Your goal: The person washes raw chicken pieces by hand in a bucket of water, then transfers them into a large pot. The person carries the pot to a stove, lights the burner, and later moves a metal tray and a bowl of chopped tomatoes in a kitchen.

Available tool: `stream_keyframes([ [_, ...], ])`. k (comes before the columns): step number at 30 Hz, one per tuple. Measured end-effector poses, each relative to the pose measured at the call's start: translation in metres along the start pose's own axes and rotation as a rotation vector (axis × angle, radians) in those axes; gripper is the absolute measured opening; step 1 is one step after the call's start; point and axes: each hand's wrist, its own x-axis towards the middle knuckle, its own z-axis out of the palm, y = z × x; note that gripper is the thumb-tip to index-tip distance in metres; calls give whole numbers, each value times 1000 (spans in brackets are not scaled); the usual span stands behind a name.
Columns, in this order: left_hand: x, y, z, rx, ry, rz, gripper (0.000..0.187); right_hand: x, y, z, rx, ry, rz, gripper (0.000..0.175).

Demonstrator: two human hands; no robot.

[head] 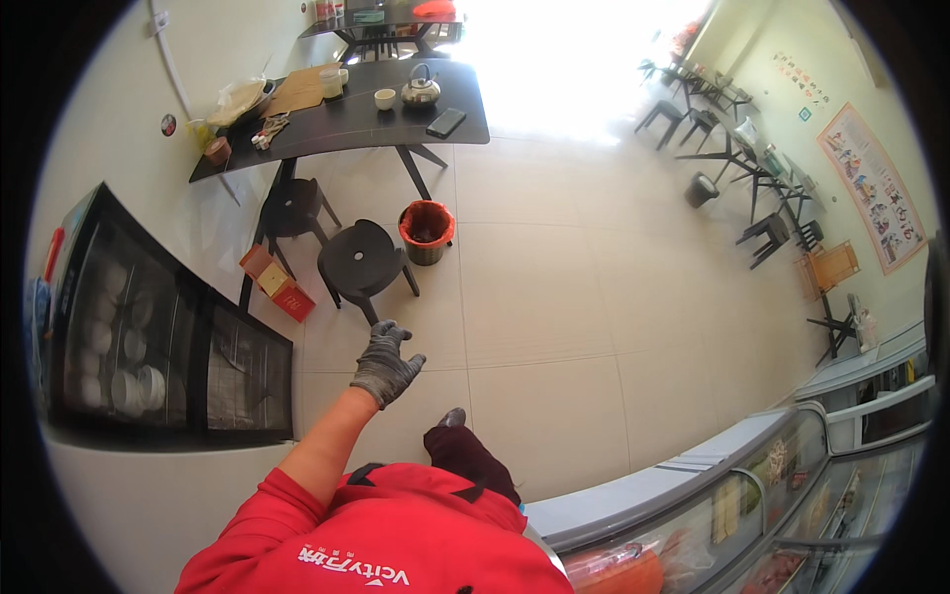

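Observation:
My left hand (387,364), in a grey glove, reaches forward over the tiled floor with its fingers apart and nothing in them. Nearest to it stands a black plastic stool (360,260), just beyond the fingertips. My right hand is out of view. Farther ahead is a black table (334,134). On it are a metal kettle (421,92), a pale cup (384,99), a smartphone (446,123), a lidded jar (331,83) and a bowl (256,104) partly covered with plastic.
A bin with a red liner (427,234) stands beside the stool. An open red box (278,284) lies on the floor. At left is a glass-door cabinet (133,334) with white dishes; at right runs a glass display case (712,512). More stools (764,236) line the right wall.

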Motion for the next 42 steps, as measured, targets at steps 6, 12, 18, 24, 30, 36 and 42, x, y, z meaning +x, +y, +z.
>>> stream_keyframes([
  [6, 140, -26, 21, 32, 14, -57, 52, 89, -78, -147, 83, 48, -103, 23],
  [12, 267, -83, 19, -113, 119, -444, 66, 118, -282, -355, 867, 274, -5, 21],
  [18, 462, -89, 15, 80, 229, -324, 70, 148, -434, -398, 669, 184, 188, 17],
  [24, 641, -63, 19, 244, 97, -401, 81, 163, -545, -435, 419, 96, 120, 35],
  [30, 708, -74, 44, 256, 2, -579, 101, 205, -620, -513, 342, -21, 174, 33],
  [36, 722, -80, 43, 312, -84, -679, 97, 316, -703, -644, 148, -124, 284, 25],
  [42, 754, -106, 15, 417, -216, -660, 77, 395, -825, -744, 228, -37, 96, 23],
])
